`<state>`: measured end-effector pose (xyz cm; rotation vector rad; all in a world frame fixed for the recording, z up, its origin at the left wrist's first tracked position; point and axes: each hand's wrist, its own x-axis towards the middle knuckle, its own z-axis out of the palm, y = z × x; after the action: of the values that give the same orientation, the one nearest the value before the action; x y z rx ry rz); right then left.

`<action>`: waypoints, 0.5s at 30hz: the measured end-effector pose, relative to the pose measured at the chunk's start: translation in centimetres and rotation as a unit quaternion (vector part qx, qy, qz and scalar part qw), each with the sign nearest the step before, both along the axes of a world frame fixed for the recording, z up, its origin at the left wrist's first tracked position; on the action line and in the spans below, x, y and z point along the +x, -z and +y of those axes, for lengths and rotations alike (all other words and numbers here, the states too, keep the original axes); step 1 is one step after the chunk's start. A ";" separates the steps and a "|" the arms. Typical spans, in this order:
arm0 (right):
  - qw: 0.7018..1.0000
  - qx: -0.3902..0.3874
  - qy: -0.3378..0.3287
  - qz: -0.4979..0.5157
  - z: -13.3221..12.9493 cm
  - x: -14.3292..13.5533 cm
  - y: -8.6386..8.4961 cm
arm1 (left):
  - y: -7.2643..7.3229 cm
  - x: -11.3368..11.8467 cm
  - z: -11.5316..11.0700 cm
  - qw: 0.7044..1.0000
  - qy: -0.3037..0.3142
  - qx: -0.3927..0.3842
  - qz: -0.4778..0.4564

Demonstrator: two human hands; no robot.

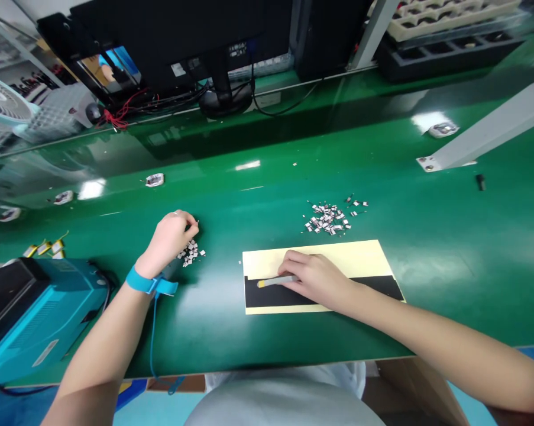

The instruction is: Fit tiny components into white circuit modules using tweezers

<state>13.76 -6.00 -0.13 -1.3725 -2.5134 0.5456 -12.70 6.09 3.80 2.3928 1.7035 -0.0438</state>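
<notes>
My left hand (pixel 172 234), with a blue wrist strap (pixel 152 283) on its wrist, is closed in a pinch just above a small pile of tiny white parts (pixel 189 253). Whatever lies between those fingertips is too small to make out. My right hand (pixel 315 275) is closed around a slim grey tool with a yellow end (pixel 273 281), whose exact kind I cannot tell. That hand rests over a cream sheet (pixel 350 257) bearing a wide black strip (pixel 377 286). Beyond the sheet lies a larger heap of small white parts with dark leads (pixel 326 219).
A blue and black machine (pixel 45 319) stands at the left, near several yellow-wrapped pieces (pixel 45 247). A monitor stand (pixel 225 94) and cables are at the back. A white metal post (pixel 488 127) is bolted down at right. Small white-cased units (pixel 155 180) lie along the green bench (pixel 231 337).
</notes>
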 end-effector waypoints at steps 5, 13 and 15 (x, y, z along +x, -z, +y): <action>0.996 0.002 -0.042 -0.074 -0.5 -0.2 -0.7 | -0.6 4.0 -1.8 0.923 0.000 -0.166 -0.347; 0.988 0.000 -0.054 -0.147 -1.2 -0.5 -1.9 | 2.3 11.0 -5.1 0.720 -0.053 -0.345 -0.600; 0.985 0.027 -0.055 -0.164 -1.5 -0.7 -1.7 | 2.7 11.5 -5.5 0.694 -0.078 -0.341 -0.630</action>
<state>13.04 -7.52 1.57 -1.4090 -2.8537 0.2855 -1.17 0.63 1.13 1.0905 0.8747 0.6903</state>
